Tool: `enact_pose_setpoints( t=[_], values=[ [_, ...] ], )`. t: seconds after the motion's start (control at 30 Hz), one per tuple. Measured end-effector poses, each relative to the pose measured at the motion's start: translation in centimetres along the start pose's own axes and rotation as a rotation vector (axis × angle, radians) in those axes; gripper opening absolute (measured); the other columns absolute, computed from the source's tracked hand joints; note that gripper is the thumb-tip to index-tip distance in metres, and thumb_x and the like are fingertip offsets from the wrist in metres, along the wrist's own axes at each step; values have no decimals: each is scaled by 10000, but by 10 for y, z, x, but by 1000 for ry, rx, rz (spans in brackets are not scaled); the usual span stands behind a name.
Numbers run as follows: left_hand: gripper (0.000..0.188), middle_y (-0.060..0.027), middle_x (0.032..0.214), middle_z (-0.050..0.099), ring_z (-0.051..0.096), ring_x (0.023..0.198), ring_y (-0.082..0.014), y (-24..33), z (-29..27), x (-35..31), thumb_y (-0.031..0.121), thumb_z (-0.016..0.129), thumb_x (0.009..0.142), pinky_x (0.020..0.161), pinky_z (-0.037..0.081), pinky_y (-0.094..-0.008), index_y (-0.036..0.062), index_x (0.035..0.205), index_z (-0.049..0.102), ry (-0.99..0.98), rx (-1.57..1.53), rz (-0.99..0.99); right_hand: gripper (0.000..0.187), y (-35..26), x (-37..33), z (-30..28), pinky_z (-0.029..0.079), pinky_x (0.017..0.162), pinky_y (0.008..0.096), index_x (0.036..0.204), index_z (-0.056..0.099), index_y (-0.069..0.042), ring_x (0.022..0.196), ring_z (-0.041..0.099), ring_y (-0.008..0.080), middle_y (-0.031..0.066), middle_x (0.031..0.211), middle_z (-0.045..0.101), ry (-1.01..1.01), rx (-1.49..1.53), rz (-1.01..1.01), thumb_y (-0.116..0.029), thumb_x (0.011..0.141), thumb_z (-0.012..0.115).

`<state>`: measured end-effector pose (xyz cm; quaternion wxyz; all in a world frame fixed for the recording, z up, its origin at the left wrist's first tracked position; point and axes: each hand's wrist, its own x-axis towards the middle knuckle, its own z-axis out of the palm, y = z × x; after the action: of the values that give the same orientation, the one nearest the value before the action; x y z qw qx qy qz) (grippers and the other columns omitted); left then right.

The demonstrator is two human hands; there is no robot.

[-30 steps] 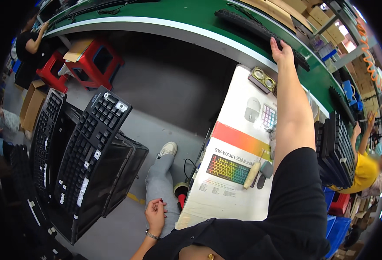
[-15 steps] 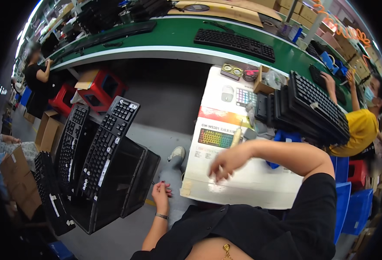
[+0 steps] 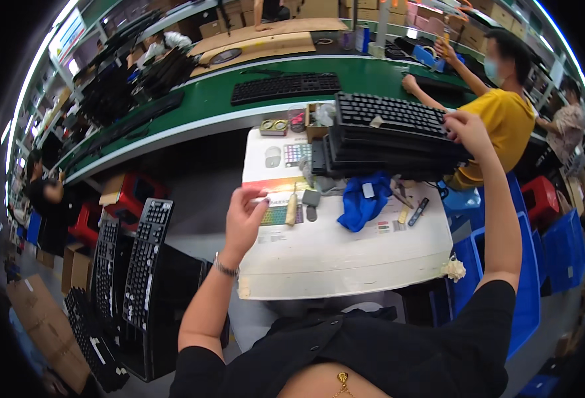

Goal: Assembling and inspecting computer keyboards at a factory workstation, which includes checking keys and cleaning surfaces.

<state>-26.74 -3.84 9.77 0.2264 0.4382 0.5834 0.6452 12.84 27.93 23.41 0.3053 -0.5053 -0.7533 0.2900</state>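
Note:
My right hand [image 3: 470, 134] is bent over the right end of the top black keyboard [image 3: 392, 118], its fingers closed on that edge. This keyboard lies on a stack of black keyboards [image 3: 372, 159] at the back right of a white table [image 3: 319, 265]. Over the table's left part hovers my left hand [image 3: 244, 222], fingers curved and apart, holding nothing. Beside it lie a screwdriver with a cream handle [image 3: 292, 209] and a small grey block [image 3: 311, 198]. A crumpled blue cloth [image 3: 364, 202] rests in front of the stack.
A green workbench [image 3: 206, 99] crosses behind, bearing another keyboard [image 3: 286, 88]. Upright keyboards [image 3: 148, 265] stand in a black bin [image 3: 179, 285] at left. A person in yellow [image 3: 501, 123] works at the right, near blue crates [image 3: 527, 285]. Red stools [image 3: 130, 199] stand at left.
My right hand has gone from above the table to the keyboard stack's right end. My left hand has risen from beside the table to above it. The view has turned rightward.

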Motion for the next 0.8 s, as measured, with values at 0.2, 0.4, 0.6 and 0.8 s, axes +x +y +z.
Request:
enact_pose_setpoints(
  t=[0.2,0.4,0.6,0.8],
  values=[
    [386,-128,1161,679,650,1042,-186,-10,87,123,246,613,1010,907,528,-302,-14,1296,596,-328,181,-161,324,156,52,-58,518,637,255,1087,749,-2,740,665,180,116,879,728,546,-162,177,-276,923,693],
    [442,-113,1258,668,637,1055,-192,-6,151,185,340,600,1029,998,459,-303,-8,1300,623,-323,-27,-420,308,150,40,-37,514,706,268,1127,729,-7,820,662,186,117,952,720,492,151,108,-249,942,679],
    [437,-94,1277,671,642,1076,-172,-5,186,193,349,578,1044,1000,451,-298,4,1303,648,-306,-154,-480,297,154,43,-35,511,774,280,1167,708,-11,899,658,192,118,1025,712,442,453,59,-221,961,664],
    [403,-87,1292,671,646,1102,-143,-10,175,194,282,565,1062,966,478,-272,5,1349,625,-298,-239,-305,291,139,29,-29,507,843,292,1207,688,-15,979,654,198,119,1098,705,388,775,-54,-194,981,650]
  ],
)
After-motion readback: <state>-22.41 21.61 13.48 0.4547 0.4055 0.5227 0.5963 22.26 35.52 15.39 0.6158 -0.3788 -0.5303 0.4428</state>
